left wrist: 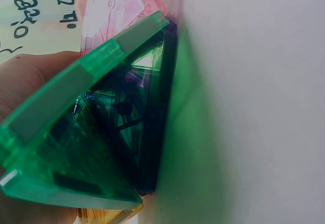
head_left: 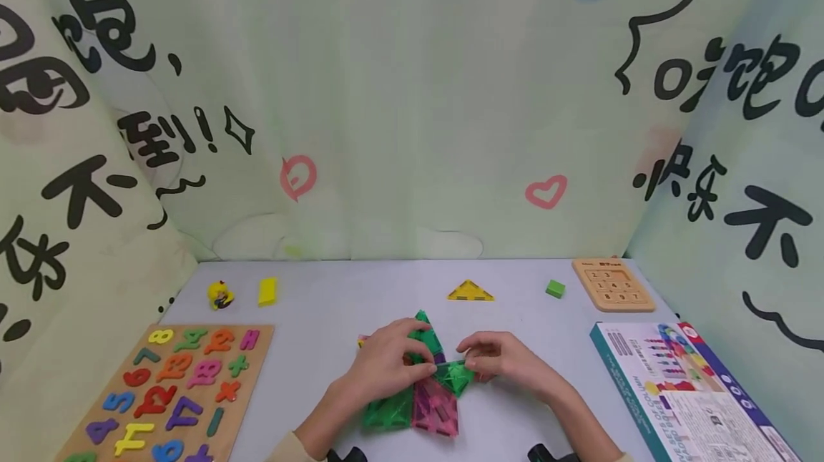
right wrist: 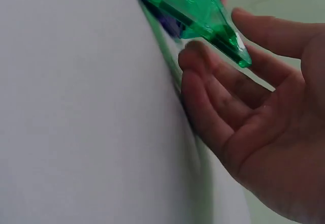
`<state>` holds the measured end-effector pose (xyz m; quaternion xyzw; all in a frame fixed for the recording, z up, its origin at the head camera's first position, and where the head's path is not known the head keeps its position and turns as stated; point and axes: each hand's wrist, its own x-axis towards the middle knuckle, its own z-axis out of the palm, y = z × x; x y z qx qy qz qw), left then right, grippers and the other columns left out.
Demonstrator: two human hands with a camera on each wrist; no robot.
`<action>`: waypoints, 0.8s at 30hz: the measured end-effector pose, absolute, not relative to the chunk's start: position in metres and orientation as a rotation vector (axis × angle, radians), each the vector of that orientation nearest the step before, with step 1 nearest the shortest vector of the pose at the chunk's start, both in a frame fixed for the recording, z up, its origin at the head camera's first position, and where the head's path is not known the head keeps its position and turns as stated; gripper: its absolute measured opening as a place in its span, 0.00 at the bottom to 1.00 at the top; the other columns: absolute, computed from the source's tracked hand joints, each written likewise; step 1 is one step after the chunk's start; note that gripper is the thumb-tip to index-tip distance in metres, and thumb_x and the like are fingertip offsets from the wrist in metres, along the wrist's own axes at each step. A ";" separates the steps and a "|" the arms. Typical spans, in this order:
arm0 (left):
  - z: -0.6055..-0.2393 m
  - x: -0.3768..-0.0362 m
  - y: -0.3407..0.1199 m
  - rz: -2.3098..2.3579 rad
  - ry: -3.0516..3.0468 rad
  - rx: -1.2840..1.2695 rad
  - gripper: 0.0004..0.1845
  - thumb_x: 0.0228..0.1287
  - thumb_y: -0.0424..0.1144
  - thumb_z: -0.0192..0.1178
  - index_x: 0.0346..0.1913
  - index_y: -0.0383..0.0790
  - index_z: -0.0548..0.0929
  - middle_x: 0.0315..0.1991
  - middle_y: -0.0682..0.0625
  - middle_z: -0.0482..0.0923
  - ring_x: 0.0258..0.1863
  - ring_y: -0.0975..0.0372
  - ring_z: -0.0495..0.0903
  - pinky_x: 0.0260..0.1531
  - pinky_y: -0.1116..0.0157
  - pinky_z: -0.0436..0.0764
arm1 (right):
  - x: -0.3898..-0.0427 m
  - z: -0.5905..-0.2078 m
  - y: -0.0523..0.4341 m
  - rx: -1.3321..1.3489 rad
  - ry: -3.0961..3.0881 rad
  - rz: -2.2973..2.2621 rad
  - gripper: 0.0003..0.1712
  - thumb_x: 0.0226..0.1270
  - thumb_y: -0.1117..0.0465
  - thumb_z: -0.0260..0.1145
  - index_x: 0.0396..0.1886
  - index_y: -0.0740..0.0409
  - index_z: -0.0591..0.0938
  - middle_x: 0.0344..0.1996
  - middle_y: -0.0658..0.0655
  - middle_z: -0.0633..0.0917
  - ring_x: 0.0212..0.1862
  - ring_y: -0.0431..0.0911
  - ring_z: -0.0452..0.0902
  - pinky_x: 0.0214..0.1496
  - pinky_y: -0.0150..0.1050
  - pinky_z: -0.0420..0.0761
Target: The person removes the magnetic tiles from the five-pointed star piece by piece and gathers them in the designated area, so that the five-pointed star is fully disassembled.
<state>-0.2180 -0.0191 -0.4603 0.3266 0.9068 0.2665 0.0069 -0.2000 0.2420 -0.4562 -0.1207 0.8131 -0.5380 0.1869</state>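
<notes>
Translucent magnetic tiles form a small structure on the table in front of me, with a pink tile (head_left: pixel 435 406) at the near side and a green tile (head_left: pixel 389 410) left of it. My left hand (head_left: pixel 389 358) grips the structure from the left, its thumb against a green triangular tile (head_left: pixel 455 377) on the right side. In the left wrist view, green tile edges (left wrist: pixel 66 87) cover part of that hand. My right hand (right wrist: pixel 264 97) has its fingers loosely bent around the pointed end of the green triangular tile, with a gap between thumb and tile.
Behind the tiles lie a yellow triangular tile (head_left: pixel 471 292), a green block (head_left: pixel 555 289), a yellow block (head_left: pixel 267 291) and a yellow duck figure (head_left: pixel 220 295). A letter-and-number board (head_left: pixel 257 355) lies left. At right are a wooden number board (head_left: pixel 599 297) and a printed box (head_left: pixel 695 390).
</notes>
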 end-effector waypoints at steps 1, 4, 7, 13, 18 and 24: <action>-0.461 -0.218 -0.021 0.841 2.837 1.014 0.06 0.63 0.57 0.64 0.34 0.65 0.88 0.64 0.58 0.75 0.70 0.58 0.69 0.67 0.48 0.70 | -0.199 -0.459 0.238 -0.356 2.252 -1.522 0.18 0.69 0.58 0.65 0.54 0.63 0.82 0.42 0.59 0.87 0.36 0.43 0.82 0.39 0.37 0.83; -0.461 -0.218 -0.025 0.858 2.837 1.002 0.06 0.63 0.56 0.65 0.34 0.64 0.89 0.65 0.58 0.75 0.70 0.58 0.68 0.67 0.47 0.69 | -0.198 -0.466 0.230 -0.351 2.192 -1.571 0.16 0.65 0.61 0.67 0.51 0.62 0.84 0.43 0.57 0.87 0.35 0.41 0.82 0.40 0.36 0.84; -0.462 -0.218 -0.025 0.860 2.831 0.999 0.06 0.64 0.56 0.64 0.34 0.64 0.89 0.65 0.58 0.74 0.70 0.58 0.68 0.67 0.47 0.69 | -0.197 -0.470 0.229 -0.280 2.158 -1.652 0.16 0.63 0.63 0.68 0.51 0.63 0.84 0.44 0.56 0.86 0.35 0.40 0.81 0.40 0.36 0.84; -0.461 -0.219 -0.026 0.840 2.840 0.959 0.06 0.64 0.57 0.64 0.34 0.66 0.88 0.66 0.58 0.74 0.71 0.58 0.67 0.68 0.46 0.68 | -0.198 -0.474 0.231 -0.156 2.057 -1.782 0.22 0.63 0.64 0.69 0.55 0.70 0.82 0.41 0.54 0.89 0.34 0.38 0.83 0.40 0.35 0.85; -0.462 -0.222 -0.024 0.811 2.858 0.973 0.07 0.63 0.59 0.64 0.34 0.66 0.88 0.66 0.58 0.73 0.72 0.57 0.67 0.68 0.46 0.68 | -0.199 -0.473 0.232 -0.115 2.037 -1.832 0.23 0.63 0.64 0.69 0.56 0.72 0.81 0.39 0.53 0.90 0.32 0.38 0.84 0.39 0.34 0.86; -0.462 -0.222 -0.025 0.809 2.851 0.950 0.06 0.63 0.58 0.64 0.34 0.66 0.88 0.67 0.58 0.73 0.72 0.57 0.66 0.68 0.46 0.67 | -0.199 -0.475 0.232 -0.111 2.026 -1.843 0.23 0.63 0.65 0.69 0.55 0.73 0.81 0.37 0.53 0.90 0.31 0.37 0.84 0.38 0.34 0.86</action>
